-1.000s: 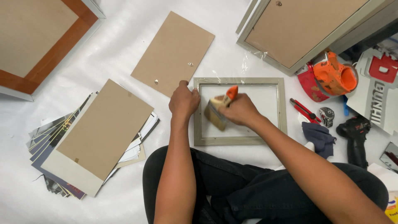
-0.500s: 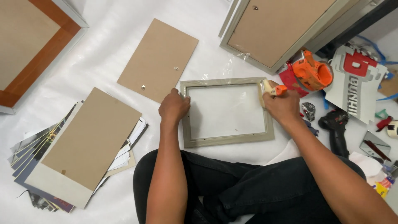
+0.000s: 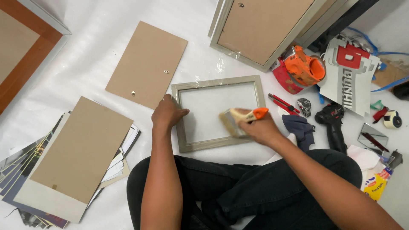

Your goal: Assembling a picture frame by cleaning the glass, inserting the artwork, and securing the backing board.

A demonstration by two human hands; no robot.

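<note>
Grey picture frame [image 3: 219, 113] lies flat on the white floor sheet [image 3: 85, 55], near my knees. My left hand [image 3: 167, 115] presses its left edge, fingers curled; my right hand [image 3: 260, 127] grips an orange-handled brush [image 3: 240, 120] over the glass.

Bare forearms, black trousers [image 3: 255, 191] (seated)

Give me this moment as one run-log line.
left hand: pressing on frame left edge | right hand: holding brush on the glass | backing board: flat beside frame | drill: right, untouched
</note>
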